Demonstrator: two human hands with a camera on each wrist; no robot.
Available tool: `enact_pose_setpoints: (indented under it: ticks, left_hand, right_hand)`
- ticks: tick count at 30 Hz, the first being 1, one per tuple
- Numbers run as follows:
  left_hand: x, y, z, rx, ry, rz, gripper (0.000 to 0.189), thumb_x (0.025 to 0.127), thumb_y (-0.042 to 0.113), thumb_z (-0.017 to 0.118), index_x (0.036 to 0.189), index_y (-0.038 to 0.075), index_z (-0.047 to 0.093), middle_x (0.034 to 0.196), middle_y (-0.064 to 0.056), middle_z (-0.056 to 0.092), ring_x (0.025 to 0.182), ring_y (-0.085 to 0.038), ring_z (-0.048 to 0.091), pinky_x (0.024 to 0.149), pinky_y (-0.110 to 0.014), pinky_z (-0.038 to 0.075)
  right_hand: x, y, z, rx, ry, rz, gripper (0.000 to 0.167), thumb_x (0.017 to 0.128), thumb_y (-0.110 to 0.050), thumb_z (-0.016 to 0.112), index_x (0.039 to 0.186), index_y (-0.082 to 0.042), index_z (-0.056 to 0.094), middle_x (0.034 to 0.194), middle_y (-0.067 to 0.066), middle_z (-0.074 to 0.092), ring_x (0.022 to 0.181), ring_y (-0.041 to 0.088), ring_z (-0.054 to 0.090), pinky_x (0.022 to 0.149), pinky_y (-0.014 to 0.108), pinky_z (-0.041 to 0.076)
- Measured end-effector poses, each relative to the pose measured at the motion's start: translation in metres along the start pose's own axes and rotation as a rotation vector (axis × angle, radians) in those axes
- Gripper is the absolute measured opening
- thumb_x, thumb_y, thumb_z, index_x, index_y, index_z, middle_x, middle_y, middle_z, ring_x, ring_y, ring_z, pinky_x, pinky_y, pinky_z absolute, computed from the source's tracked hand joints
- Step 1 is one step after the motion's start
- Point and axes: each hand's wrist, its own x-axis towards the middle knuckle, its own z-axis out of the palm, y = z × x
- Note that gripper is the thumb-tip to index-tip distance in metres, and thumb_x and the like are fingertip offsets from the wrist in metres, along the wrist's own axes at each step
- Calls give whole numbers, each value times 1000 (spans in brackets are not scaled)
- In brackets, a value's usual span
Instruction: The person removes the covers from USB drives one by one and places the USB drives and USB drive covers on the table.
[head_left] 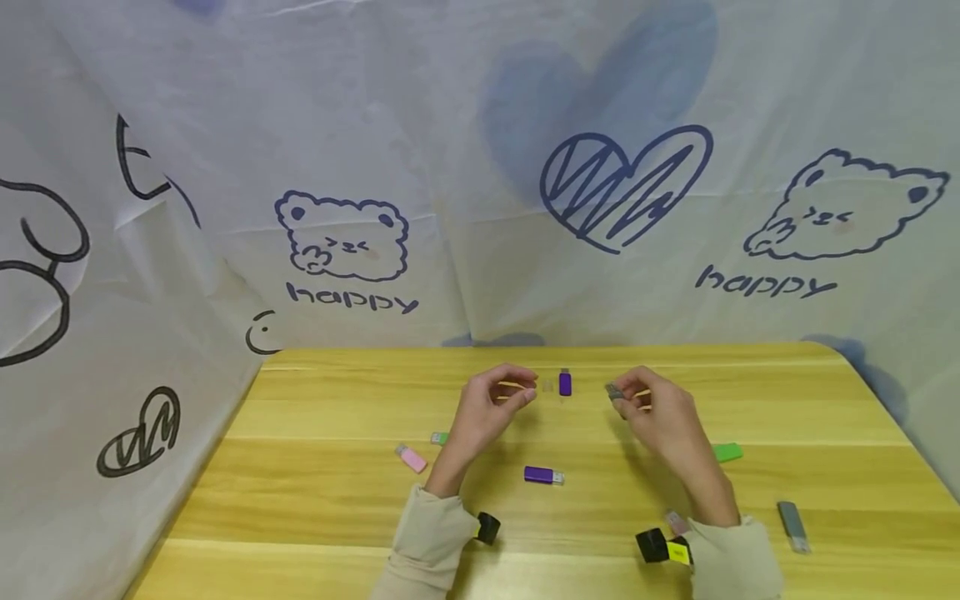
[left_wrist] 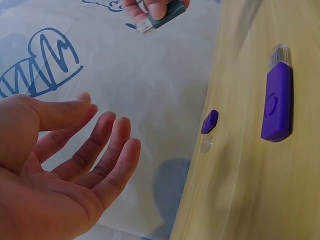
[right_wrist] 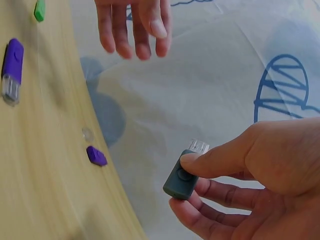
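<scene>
My right hand pinches a dark grey USB stick between thumb and fingers, above the far part of the table. Its plug end, which looks clear-covered, points toward the left hand. My left hand hovers opposite with nothing in it, its fingers loosely bent and apart from the thumb in the left wrist view. Between the hands, a purple USB stick lies on the table beside a small clear cap. Nearer to me lies another purple USB stick with a clear cap over its plug.
Left of the left forearm are a pink USB stick and a partly hidden green one. Around the right forearm lie a green stick, a pink one and a grey one. A printed cloth hangs behind the wooden table.
</scene>
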Motion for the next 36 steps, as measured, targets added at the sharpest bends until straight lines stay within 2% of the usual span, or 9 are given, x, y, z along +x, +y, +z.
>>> enact_pose_setpoints:
  ticks: [3, 8, 13, 20, 31, 36]
  left_hand:
    - [0, 1, 1, -14, -6, 11, 18, 94, 0, 73, 112, -3, 73, 109, -16, 73, 103, -35, 71, 91, -40, 59]
    - [-1, 2, 4, -44, -26, -14, 17, 93, 0, 74, 110, 0, 75, 112, -15, 73, 105, -33, 71, 90, -30, 58]
    - [-1, 2, 6, -82, -55, -13, 19, 93, -2, 72, 112, -1, 75, 117, -20, 71, 107, -37, 70, 88, -31, 59]
    - [1, 3, 8, -75, -94, 2, 20, 92, -7, 71, 112, -11, 72, 116, -27, 70, 106, -43, 69, 86, -29, 59]
    - [0, 1, 12, -126, -62, 28, 20, 91, -2, 75, 110, -8, 74, 108, -21, 74, 101, -36, 72, 85, -28, 59]
    - [0, 2, 13, -147, -33, 4, 17, 90, 0, 77, 107, -4, 75, 106, -19, 74, 99, -34, 72, 85, -27, 59]
  right_hand:
    - [0, -6, 3, 6, 3, -30, 14, 93, 3, 71, 106, -2, 69, 95, 10, 67, 92, 30, 69, 83, 48, 60]
    - [2, -12, 10, 3, 13, -72, 13, 93, 4, 71, 105, -1, 72, 96, 11, 69, 90, 30, 70, 81, 46, 61]
    - [2, -17, 16, 7, 29, -102, 14, 92, 4, 73, 105, -2, 74, 99, 12, 72, 90, 30, 71, 78, 45, 61]
    - [1, -21, 24, 13, 14, -139, 18, 92, 8, 71, 105, -3, 75, 101, 10, 71, 89, 26, 68, 81, 48, 60]
    - [0, -27, 33, 50, 4, -179, 18, 91, 8, 73, 104, -2, 78, 102, 11, 73, 92, 29, 72, 80, 43, 62]
    - [0, -29, 36, 89, 8, -186, 17, 90, 3, 76, 106, -3, 78, 100, 10, 74, 88, 26, 73, 77, 38, 62]
